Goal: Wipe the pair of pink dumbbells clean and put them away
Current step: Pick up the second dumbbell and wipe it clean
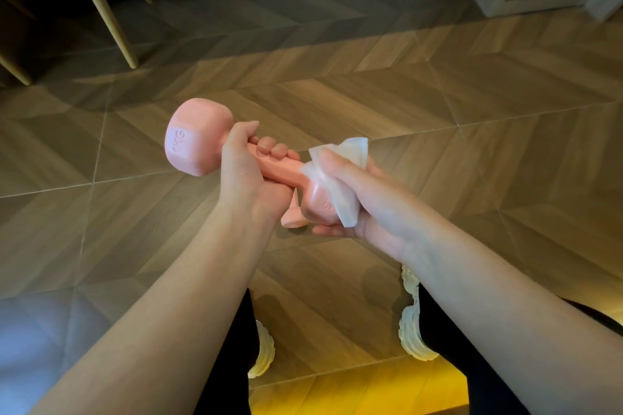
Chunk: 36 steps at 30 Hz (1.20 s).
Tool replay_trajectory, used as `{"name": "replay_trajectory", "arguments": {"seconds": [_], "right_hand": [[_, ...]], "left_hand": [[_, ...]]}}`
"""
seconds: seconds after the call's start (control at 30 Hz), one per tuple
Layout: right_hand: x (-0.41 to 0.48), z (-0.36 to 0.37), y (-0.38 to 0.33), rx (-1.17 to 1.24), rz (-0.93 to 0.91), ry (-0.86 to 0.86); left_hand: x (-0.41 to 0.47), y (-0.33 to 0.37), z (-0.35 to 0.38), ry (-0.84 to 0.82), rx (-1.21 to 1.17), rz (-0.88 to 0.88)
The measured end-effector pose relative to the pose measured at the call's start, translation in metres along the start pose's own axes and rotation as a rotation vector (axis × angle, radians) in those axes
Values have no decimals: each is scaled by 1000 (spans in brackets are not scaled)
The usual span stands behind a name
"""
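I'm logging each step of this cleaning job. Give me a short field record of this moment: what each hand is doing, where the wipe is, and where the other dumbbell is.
left hand: wrapped around the handle of the pink dumbbell, held above the floor
right hand: presses the white wipe against the dumbbell's near end
wipe position: draped over that end, partly bunched under the fingers
second dumbbell: only a small pink part shows below the hands; mostly hidden
floor: wood pattern
stage: wiping under way, nothing put away yet
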State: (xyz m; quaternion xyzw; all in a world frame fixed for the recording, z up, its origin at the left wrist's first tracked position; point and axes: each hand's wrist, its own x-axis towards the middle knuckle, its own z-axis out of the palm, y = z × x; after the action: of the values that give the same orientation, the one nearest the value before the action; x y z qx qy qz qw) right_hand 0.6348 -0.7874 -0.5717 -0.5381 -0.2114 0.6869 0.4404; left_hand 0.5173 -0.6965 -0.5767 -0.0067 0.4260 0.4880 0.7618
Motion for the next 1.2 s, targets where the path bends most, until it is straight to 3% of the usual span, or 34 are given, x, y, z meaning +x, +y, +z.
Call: {"name": "replay_trajectory", "arguments": {"seconds": [0.23,0.5,0.6,0.93,1.2], "right_hand": [[-2,-11,-8,120,32,-205],[2,2,0,15,-65,59],[2,3,-1,-23,-155,82],[-1,-10,-9,60,106,-225],[3,1,-1,-94,-107,28]], "left_hand": [[2,6,1,7,-29,13],[-3,1,-1,53,18,43],[-4,1,0,49,-26,29],[-7,8,-2,11,-38,64],[-7,2,1,48,-38,72]]}}
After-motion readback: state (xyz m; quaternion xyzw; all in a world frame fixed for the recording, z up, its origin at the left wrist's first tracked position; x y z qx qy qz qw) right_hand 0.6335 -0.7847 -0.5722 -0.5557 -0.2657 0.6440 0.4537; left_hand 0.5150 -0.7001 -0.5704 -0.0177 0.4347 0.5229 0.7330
